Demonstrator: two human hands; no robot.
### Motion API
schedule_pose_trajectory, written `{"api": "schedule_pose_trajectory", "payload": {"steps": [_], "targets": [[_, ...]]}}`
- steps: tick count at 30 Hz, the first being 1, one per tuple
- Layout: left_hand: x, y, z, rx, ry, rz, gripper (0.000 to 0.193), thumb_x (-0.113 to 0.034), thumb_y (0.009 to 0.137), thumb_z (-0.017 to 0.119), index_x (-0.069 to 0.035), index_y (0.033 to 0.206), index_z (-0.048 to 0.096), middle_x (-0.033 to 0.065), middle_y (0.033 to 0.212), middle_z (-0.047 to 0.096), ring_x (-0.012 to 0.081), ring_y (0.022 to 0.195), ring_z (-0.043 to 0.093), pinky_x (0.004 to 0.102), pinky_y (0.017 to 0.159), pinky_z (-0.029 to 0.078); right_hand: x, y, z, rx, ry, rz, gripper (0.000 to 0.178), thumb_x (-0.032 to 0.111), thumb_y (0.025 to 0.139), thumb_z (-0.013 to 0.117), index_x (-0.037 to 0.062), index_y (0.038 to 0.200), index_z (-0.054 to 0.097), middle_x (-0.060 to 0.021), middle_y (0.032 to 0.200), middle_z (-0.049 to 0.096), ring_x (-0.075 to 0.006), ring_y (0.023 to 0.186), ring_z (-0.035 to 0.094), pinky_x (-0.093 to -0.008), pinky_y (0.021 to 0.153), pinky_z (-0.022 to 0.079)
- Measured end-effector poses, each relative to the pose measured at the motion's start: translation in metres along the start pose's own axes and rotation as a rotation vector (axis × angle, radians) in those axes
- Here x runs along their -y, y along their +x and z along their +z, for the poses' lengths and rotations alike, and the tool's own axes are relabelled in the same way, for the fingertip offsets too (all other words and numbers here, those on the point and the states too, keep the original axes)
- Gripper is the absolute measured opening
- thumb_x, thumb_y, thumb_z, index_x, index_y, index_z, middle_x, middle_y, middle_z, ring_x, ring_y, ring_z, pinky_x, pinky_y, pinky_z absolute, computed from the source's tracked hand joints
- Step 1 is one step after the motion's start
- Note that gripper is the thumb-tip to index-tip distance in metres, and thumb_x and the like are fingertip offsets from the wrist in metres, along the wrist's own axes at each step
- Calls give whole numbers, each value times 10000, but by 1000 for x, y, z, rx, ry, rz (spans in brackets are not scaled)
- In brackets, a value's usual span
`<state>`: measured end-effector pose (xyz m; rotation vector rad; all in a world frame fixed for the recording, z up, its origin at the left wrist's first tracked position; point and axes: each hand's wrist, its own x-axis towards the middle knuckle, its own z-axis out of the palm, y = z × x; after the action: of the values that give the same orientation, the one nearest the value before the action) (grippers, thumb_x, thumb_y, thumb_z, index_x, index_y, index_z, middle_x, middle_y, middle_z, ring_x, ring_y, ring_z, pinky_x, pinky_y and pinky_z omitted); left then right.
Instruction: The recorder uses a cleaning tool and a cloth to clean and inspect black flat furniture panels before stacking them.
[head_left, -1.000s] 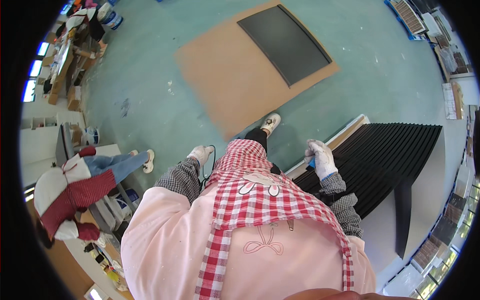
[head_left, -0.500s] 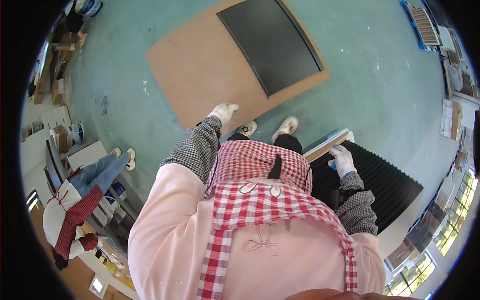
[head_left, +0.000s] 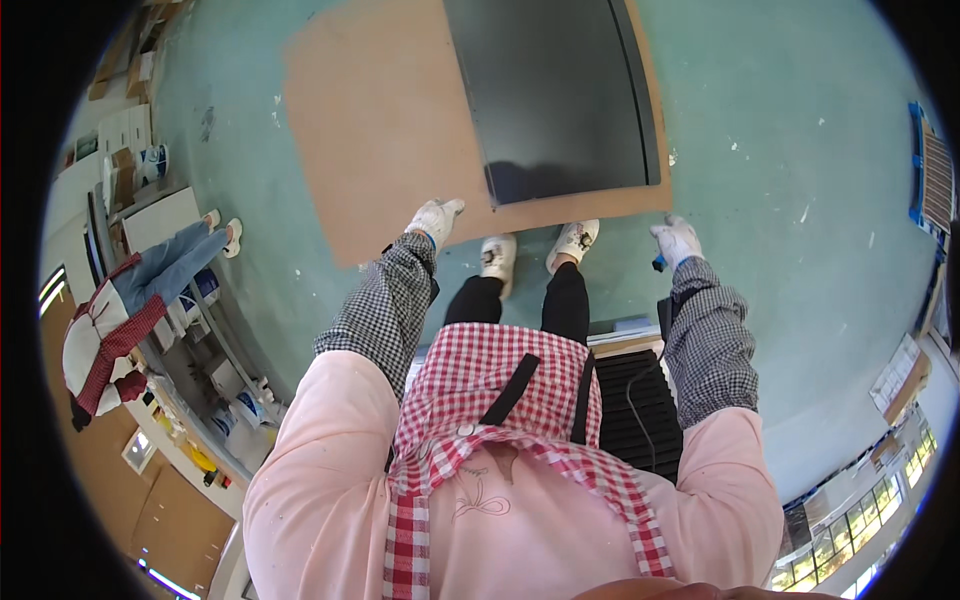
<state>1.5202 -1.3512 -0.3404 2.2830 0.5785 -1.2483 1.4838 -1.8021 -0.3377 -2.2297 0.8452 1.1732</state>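
Note:
My left hand (head_left: 437,219), in a white glove, hangs above the near edge of a large brown sheet (head_left: 375,120) on the floor. Its fingers are loosely bent, with nothing visible in them. Out to the right, my gloved right hand (head_left: 678,241) is over the green floor, just off the sheet's near right corner. Its thumb and fingers are apart, and I see nothing held. A smooth dark panel (head_left: 560,110) lies flat on the right part of the sheet, beyond both hands and touching neither. Its far end runs out of view.
A stack of black ribbed pieces (head_left: 640,410) is beside my right thigh, partly hidden by my apron. My shoes (head_left: 575,243) stand at the sheet's near edge. At the left, a co-worker (head_left: 115,320) stands by a workbench (head_left: 215,425). A blue-framed rack (head_left: 928,175) is at the far right.
My right hand has come away from the black ribbed stack and moved forward over the floor. I have turned toward the dark panel, which now lies straighter ahead and nearer.

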Motion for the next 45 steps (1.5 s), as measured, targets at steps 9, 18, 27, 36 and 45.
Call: {"api": "schedule_pose_trajectory", "payload": {"steps": [9, 18, 27, 36, 45], "targets": [[-53, 110, 85, 138, 199, -112, 449, -347, 1066, 432, -228, 1493, 505, 282, 1608, 304, 423, 1442, 404, 448, 1206, 342, -4, 149, 6, -113, -69, -61, 745, 355, 875, 628, 11, 1508, 438, -238, 1482, 522, -345, 1370, 520, -396, 1141, 418], [-23, 223, 160, -82, -331, -331, 965, -531, 878, 674, 16, 1570, 281, 297, 1527, 442, 423, 1427, 433, 443, 1178, 359, -10, 273, 31, -87, -100, 70, 805, 383, 882, 697, 42, 1542, 386, -222, 1490, 522, -337, 1367, 528, -403, 1135, 430], [-10, 248, 192, -217, -531, -403, 972, -496, 840, 732, 3, 1563, 319, 293, 1533, 434, 412, 1437, 421, 459, 1175, 356, -30, 330, 25, 0, 42, 107, 753, 403, 786, 821, -46, 1343, 588, -210, 1159, 703, -228, 915, 723, -357, 795, 566], [17, 258, 183, -150, -825, -385, 826, -558, 895, 639, 24, 1463, 492, 222, 1502, 503, 350, 1380, 478, 433, 1151, 350, -27, 337, 8, 80, 186, 60, 636, 369, 797, 822, -30, 1255, 635, -106, 1077, 707, -159, 642, 578, -300, 626, 501], [26, 246, 128, -39, -985, -2, 706, -552, 1001, 529, -3, 1444, 547, 190, 1455, 561, 272, 1347, 510, 355, 1164, 340, 20, 271, -24, 258, -76, 41, 475, 412, 812, 796, 35, 1100, 767, -67, 819, 669, -139, 515, 537, -299, 477, 457]]}}
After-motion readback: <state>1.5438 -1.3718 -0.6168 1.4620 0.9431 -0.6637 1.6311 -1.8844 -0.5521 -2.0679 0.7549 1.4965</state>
